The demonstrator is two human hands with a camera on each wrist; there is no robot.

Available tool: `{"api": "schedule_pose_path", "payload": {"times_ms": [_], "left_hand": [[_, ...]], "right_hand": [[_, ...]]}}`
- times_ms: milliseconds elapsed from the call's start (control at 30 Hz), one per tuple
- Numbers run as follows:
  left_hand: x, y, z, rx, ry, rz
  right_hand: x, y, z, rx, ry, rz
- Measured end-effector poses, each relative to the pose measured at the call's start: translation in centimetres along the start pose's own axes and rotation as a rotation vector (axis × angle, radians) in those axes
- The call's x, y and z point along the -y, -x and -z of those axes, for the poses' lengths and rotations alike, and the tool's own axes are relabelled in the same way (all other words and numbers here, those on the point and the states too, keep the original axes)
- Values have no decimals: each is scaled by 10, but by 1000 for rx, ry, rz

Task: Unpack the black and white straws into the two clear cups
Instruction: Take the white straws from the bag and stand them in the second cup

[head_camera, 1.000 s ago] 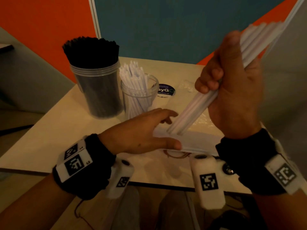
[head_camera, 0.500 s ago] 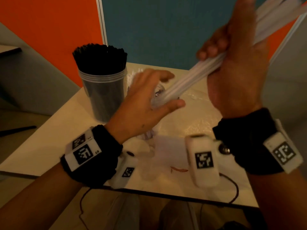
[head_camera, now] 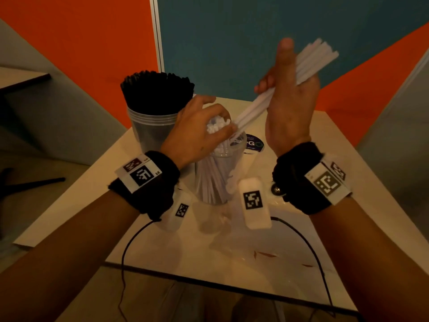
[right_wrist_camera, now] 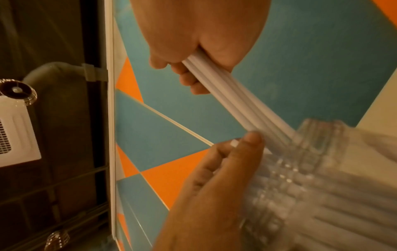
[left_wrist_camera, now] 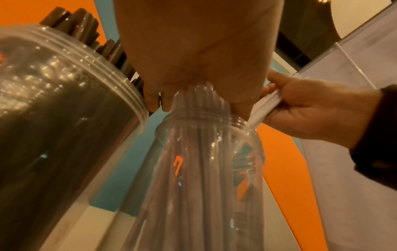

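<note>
A tall clear cup [head_camera: 148, 129] holds the black straws [head_camera: 157, 94] at the back left of the table. Beside it, the smaller clear cup [head_camera: 218, 180] holds white straws. My left hand [head_camera: 209, 122] grips those straws' tops above the rim, as the left wrist view confirms, left hand [left_wrist_camera: 193, 68] over cup [left_wrist_camera: 210, 169]. My right hand [head_camera: 278, 73] grips a slanted bundle of white straws [head_camera: 318, 59], its lower ends at the cup's rim beside my left thumb. In the right wrist view the bundle [right_wrist_camera: 236, 105] runs from my right hand [right_wrist_camera: 193, 51] to the cup [right_wrist_camera: 311, 161].
Crumpled clear wrapping [head_camera: 220, 231] lies on the beige table [head_camera: 348, 182] in front of the cups. A round dark sticker [head_camera: 254, 144] sits behind the white-straw cup. Thin cables [head_camera: 130, 247] trail over the front edge. Orange and teal panels stand behind.
My left hand left the wrapping on the table and rose to grip the straw tops in the cup. My right hand brought the bundle's lower ends to the cup's rim.
</note>
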State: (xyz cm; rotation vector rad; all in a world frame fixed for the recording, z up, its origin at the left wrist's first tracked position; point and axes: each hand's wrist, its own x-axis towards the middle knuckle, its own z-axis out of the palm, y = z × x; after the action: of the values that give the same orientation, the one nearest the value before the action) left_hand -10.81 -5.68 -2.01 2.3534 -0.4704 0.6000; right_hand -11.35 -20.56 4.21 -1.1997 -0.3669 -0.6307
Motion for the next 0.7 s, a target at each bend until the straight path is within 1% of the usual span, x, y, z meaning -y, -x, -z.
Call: {"api": "schedule_pose_path", "payload": {"times_ms": [67,133,300,367,500,600,633,700], "left_hand": [[3,0,-2,-2,79,0],[4,-1,-4,-13,105,-4],[2,-2,-5,-31,118,20],[2,-2,-5,-31,136,27],[2,-1,-4,-25,175,29],[2,-1,-3,-14,213,37],[2,-1,-3,-2,237,46],[4,0,-3,13,314,59]], "right_hand": [[-8,1,-1,31,66,-51],[-14,1,-1,83,137,-101],[-29,1,-4,314,310,-241],[-36,4,-5,367,397,-264],[-42,6,-2,352,437,-265],[-39,6,3,344,375,-262],[-39,6,4,349,345,-244],[-36,6,5,371,343,-150]]}}
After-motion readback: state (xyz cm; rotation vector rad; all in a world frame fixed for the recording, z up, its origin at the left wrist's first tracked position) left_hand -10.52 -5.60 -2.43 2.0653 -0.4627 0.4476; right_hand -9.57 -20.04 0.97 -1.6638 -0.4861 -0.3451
